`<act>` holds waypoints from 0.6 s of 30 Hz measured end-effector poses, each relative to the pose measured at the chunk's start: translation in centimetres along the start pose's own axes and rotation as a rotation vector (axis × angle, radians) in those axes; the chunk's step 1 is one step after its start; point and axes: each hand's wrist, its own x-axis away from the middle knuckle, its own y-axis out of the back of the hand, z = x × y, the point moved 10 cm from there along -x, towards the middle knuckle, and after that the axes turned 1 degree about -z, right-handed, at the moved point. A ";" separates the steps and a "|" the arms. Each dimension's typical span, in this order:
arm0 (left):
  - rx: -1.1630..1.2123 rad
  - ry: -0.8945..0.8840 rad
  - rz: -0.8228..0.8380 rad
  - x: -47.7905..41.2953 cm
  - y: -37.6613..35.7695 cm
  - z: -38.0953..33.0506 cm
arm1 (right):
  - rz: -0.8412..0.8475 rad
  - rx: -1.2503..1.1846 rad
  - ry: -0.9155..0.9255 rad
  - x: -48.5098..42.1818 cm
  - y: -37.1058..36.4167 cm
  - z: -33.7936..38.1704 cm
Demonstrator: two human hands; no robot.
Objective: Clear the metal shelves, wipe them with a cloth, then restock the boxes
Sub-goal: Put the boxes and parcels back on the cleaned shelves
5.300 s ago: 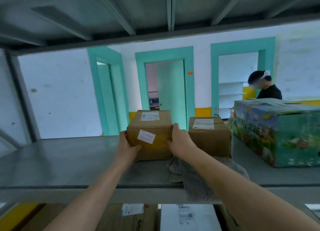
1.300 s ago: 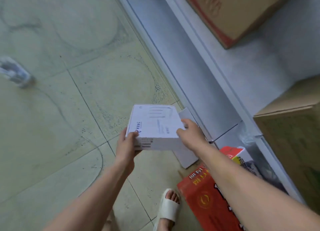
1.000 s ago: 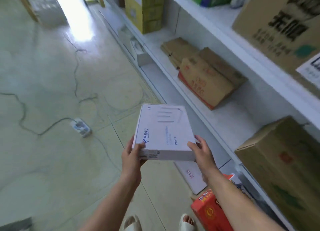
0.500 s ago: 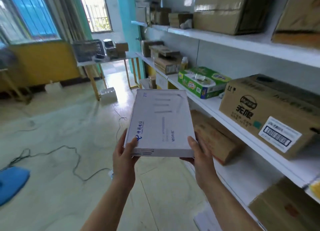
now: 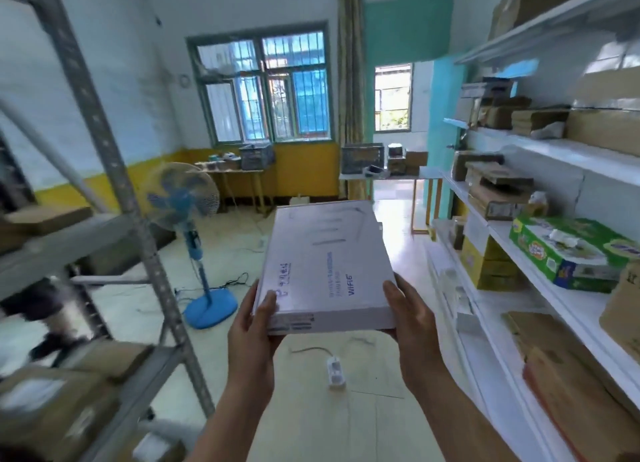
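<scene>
Flat white box [image 5: 325, 267], long axis toward 12 o'clock, blue print up, clamped between left hand [image 5: 254, 326] and right hand [image 5: 410, 319] fingers.

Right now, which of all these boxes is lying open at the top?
The green printed carton on the white right-hand shelf: white paper shows through its top; the brown cardboard boxes look closed.

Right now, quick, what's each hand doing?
Left hand: closed on the white box, thumb on top at its near left corner.
Right hand: closed on the same box, gripping its near right edge.
</scene>
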 end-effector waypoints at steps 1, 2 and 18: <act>-0.012 -0.040 -0.064 0.9 2.5 -2.3 | 0.052 -0.017 -0.007 1.0 -2.6 0.1; -0.034 -0.079 -0.112 1.8 4.7 -4.6 | 0.088 -0.029 -0.010 2.1 -4.9 0.0; -0.307 -0.612 -0.766 37.7 39.0 -32.7 | 0.964 -0.227 -0.043 39.3 -40.3 3.1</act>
